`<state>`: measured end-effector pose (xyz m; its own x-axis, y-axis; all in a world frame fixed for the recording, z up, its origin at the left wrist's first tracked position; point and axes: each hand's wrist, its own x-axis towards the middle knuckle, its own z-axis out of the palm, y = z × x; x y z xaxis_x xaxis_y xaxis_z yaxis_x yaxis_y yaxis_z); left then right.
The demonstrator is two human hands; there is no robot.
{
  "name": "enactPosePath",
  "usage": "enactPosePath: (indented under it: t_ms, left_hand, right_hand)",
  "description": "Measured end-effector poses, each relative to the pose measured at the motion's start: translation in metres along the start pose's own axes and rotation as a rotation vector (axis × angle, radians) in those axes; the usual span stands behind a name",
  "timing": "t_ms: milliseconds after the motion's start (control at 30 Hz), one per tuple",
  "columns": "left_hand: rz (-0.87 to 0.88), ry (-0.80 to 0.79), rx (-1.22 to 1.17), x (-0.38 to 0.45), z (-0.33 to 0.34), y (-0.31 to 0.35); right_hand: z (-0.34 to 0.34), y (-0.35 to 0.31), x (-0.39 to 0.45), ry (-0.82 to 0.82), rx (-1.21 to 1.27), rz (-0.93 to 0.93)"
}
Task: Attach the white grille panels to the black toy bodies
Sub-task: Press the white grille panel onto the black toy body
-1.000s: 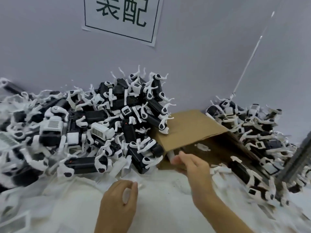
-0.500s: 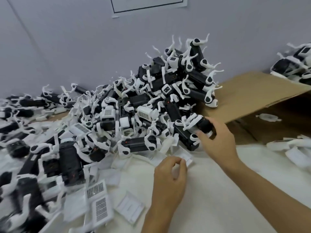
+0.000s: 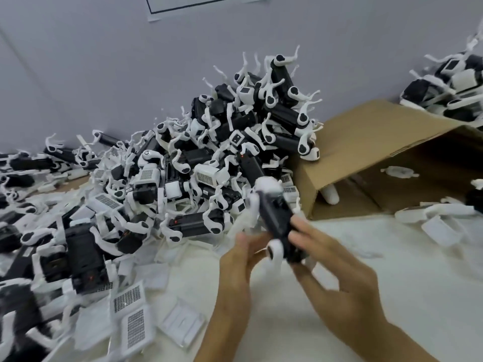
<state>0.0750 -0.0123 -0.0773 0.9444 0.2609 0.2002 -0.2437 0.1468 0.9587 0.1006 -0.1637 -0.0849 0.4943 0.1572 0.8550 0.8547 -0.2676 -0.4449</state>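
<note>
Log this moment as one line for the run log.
stage: toy picked | right hand: holds black toy body | left hand: at its end, grip unclear | grille panels: loose on table

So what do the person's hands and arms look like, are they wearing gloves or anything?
No gloves. Both the left hand and the right hand are bare, and both forearms are bare too as far as the picture shows, with no sleeves in view. I can see no rings, watch or bracelet on either one. The picture is a bit blurry around the fingers, so tiny details like nails can't be made out.
</note>
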Motion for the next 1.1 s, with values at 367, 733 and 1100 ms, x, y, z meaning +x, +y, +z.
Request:
enactPosePath:
  t_ms: [367, 733, 1100]
  left_hand:
    - [-0.130, -0.063, -0.287, -0.007, 0.004, 0.016]
    - [-0.236, -0.150, -0.248, -0.010, 0.012, 0.007]
    - [-0.097, -0.281, 0.014, -0.013, 0.003, 0.013]
  right_hand:
    - [0.001, -0.024, -0.014, -0.188, 0.172, 0.577]
    - [-0.004, -0.024, -0.008, -0.127, 0.045, 0.516]
    - [-0.011, -0.018, -0.010, -0.201, 0.041, 0.549]
